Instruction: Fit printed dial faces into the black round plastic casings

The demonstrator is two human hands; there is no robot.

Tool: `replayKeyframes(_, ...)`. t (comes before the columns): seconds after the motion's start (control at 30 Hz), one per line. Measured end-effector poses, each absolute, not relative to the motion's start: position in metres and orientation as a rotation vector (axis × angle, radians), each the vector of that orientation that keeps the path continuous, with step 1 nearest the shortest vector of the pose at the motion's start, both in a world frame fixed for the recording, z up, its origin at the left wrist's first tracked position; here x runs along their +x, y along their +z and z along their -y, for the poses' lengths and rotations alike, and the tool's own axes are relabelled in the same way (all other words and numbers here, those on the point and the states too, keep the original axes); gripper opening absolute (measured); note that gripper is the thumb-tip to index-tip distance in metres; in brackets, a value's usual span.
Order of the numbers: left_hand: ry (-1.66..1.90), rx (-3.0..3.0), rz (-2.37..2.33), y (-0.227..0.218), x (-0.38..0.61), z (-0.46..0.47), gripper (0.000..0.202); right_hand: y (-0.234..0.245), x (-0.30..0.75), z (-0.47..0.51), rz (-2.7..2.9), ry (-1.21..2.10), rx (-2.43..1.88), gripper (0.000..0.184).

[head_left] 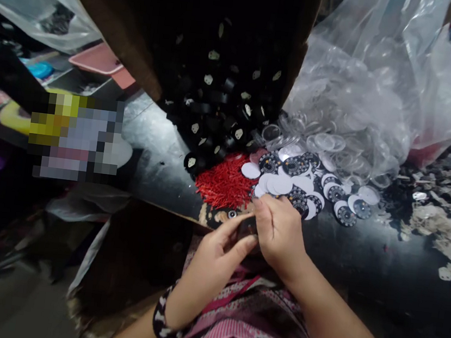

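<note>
My left hand [221,251] grips a small black plastic case [248,226] between thumb and fingers, just in front of the table edge. My right hand [281,231] is closed with its fingers curled in against the case; what lies inside its grip is hidden. Right behind the hands lies a pile of thin red plastic pieces [226,183]. Beside it are white discs [275,184] mixed with black printed dials [299,200]. Black round cases with pale inserts [219,119] spill toward the red pile.
A tall dark box [142,43] opens behind the black cases. Clear plastic discs [327,143] spill from a transparent bag [354,91]. Whitish flat parts [447,234] are heaped at right on the black table [346,260]. A pink tray [95,58] stands at left.
</note>
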State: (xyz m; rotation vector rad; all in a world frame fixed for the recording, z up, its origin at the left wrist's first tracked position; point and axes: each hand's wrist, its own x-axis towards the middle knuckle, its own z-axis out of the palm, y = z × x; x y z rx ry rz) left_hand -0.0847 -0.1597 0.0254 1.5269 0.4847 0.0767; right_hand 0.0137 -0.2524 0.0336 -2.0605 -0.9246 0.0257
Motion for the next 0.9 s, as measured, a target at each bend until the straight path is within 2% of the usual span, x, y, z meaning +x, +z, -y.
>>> replayKeyframes(0.13,0.064,1.556,-0.573,0.018,-0.117,0.127,0.042,0.042,0.011,0.264,0.934,0.379,-1.926,0.032)
replayKeyframes(0.23,0.138,1.725,-0.801,-0.01,-0.167,0.086,0.049,0.042,0.002,0.293,0.932,0.633,-1.882,0.028)
replayKeyframes(0.33,0.11,1.844,-1.034,-0.048,-0.215,0.052,0.06,0.025,-0.018,0.311,1.046,0.953,-2.104,0.026)
replayKeyframes(0.4,0.133,1.887,-1.096,-0.067,-0.232,0.046,0.063,0.005,-0.034,0.309,1.077,1.05,-2.335,0.024)
replayKeyframes(0.5,0.186,1.905,-1.033,-0.07,-0.227,0.059,0.055,-0.025,-0.054,0.293,1.032,1.028,-2.54,0.022)
replayKeyframes(0.57,0.25,1.909,-0.941,-0.057,-0.209,0.073,0.045,-0.035,-0.062,0.283,1.045,0.987,-2.583,0.017)
replayKeyframes(0.63,0.349,1.936,-0.852,-0.038,-0.186,0.084,0.036,-0.035,-0.067,0.277,1.071,0.916,-2.588,0.022)
replayKeyframes(0.7,0.446,1.985,-0.759,-0.02,-0.162,0.089,0.03,-0.026,-0.068,0.276,1.101,0.856,-2.557,0.025)
replayKeyframes(0.8,0.553,2.075,-0.648,-0.004,-0.13,0.081,0.027,-0.001,-0.059,0.275,1.207,0.745,-2.297,0.018)
replayKeyframes(0.9,0.645,2.136,-0.663,-0.002,-0.098,0.06,0.034,0.025,-0.028,0.268,1.227,0.322,-2.044,0.015)
